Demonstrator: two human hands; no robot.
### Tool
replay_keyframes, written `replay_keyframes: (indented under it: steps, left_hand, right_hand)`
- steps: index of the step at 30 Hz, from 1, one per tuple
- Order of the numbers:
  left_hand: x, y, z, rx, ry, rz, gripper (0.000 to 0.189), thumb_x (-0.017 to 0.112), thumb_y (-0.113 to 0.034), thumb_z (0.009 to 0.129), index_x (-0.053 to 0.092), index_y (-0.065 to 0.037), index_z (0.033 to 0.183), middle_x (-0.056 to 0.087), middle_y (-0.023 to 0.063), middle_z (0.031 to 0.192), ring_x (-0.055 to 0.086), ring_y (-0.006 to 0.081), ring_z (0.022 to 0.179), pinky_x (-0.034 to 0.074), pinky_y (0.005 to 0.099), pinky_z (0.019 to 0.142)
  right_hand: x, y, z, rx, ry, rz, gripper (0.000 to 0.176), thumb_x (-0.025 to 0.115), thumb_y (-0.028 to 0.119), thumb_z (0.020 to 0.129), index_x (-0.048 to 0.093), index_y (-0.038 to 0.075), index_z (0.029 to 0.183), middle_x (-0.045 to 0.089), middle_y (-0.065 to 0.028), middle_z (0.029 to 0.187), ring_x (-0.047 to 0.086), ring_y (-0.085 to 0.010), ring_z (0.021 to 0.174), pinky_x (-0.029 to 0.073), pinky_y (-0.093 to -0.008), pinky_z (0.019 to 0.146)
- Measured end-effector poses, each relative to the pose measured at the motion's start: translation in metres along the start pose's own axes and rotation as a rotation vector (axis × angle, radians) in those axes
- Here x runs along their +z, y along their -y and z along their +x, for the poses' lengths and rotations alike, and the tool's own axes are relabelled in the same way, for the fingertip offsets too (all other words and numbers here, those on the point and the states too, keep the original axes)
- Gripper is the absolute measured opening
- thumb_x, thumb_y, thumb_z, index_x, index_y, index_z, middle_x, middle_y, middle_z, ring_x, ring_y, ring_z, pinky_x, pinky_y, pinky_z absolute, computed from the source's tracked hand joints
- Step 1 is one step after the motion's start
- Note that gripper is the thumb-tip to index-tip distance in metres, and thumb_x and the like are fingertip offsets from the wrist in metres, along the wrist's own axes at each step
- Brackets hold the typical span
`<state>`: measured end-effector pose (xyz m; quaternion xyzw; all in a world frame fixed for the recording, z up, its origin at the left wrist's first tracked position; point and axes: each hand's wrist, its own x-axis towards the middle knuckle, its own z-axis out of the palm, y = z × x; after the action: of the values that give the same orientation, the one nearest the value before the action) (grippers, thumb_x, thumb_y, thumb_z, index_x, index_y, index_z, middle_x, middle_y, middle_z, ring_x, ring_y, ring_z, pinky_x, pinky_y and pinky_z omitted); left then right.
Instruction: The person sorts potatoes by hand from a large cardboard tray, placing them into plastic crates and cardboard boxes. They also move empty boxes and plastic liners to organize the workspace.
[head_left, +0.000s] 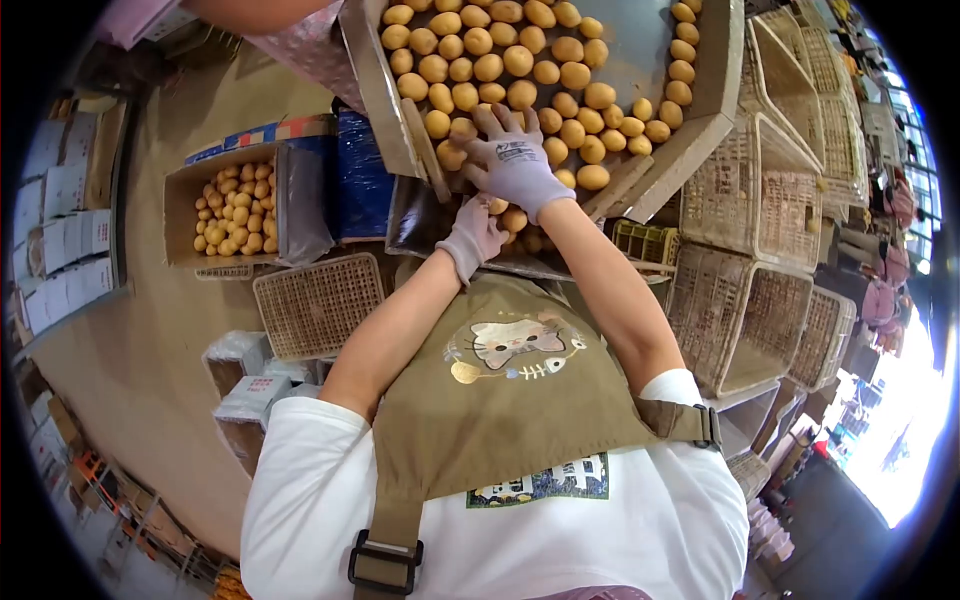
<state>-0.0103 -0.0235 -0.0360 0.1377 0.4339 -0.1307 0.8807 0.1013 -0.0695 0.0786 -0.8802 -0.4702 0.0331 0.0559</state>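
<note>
Many round yellow-orange fruits (518, 60) lie on a sloping metal sorting table (635, 50) with raised sides. My right hand (517, 168), in a pale glove, reaches over the table's near opening with its fingers spread across several fruits. Lower down, my left hand (473, 240), also gloved, has its fingers curled against a fruit (514, 219) at the mouth of a lined box. Its fingertips are partly hidden. More fruits show dimly in that box, below my right wrist.
On the left stands a cardboard box (182, 215) of the same fruits, near a tan plastic crate (318, 305). Stacked crates (735, 330) line the right side. Another person's arm (250, 12) enters at the top left. Wrapped boxes (250, 395) sit on the floor.
</note>
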Motion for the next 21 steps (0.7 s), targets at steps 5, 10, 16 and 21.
replay_keyframes:
  steps: [5, 10, 16, 21]
  left_hand:
    - [0.021, -0.031, -0.045, -0.051, 0.174, -0.143, 0.076, 0.054, -0.065, 0.091, 0.039, -0.015, 0.147, 0.045, 0.0077, 0.148, 0.041, 0.0313, 0.137, 0.027, 0.0674, 0.112]
    - [0.024, -0.027, -0.033, -0.036, 0.117, -0.243, 0.095, 0.046, -0.079, 0.086, 0.028, -0.015, 0.154, 0.031, 0.0113, 0.156, 0.026, 0.0351, 0.145, 0.023, 0.07, 0.112]
    - [0.024, -0.024, -0.029, -0.059, 0.158, -0.235, 0.092, 0.041, -0.08, 0.088, 0.027, -0.018, 0.155, 0.031, 0.0097, 0.157, 0.031, 0.0356, 0.144, 0.022, 0.072, 0.112]
    - [0.021, -0.027, -0.03, -0.094, 0.27, -0.22, 0.087, 0.042, -0.077, 0.09, 0.031, -0.019, 0.154, 0.039, 0.009, 0.154, 0.038, 0.0346, 0.141, 0.024, 0.0713, 0.111]
  right_hand:
    - [-0.004, -0.053, -0.064, 0.257, 0.064, -0.034, 0.063, 0.063, 0.045, 0.084, 0.05, 0.037, 0.145, 0.037, -0.0148, 0.156, 0.032, -0.0369, 0.144, 0.018, -0.0609, 0.115]
    - [-0.009, -0.059, -0.084, 0.378, 0.262, -0.037, 0.064, 0.063, 0.052, 0.082, 0.054, 0.034, 0.143, 0.029, -0.0109, 0.162, 0.026, -0.0442, 0.146, 0.011, -0.0656, 0.117]
    - [-0.01, -0.059, -0.081, 0.387, 0.316, -0.022, 0.06, 0.062, 0.056, 0.083, 0.06, 0.033, 0.137, 0.025, -0.0103, 0.164, 0.023, -0.049, 0.146, 0.009, -0.066, 0.118]
    - [-0.013, -0.059, -0.077, 0.42, 0.151, 0.089, 0.049, 0.064, 0.045, 0.085, 0.065, 0.027, 0.131, 0.044, -0.0127, 0.152, 0.041, -0.0421, 0.136, 0.021, -0.0585, 0.116]
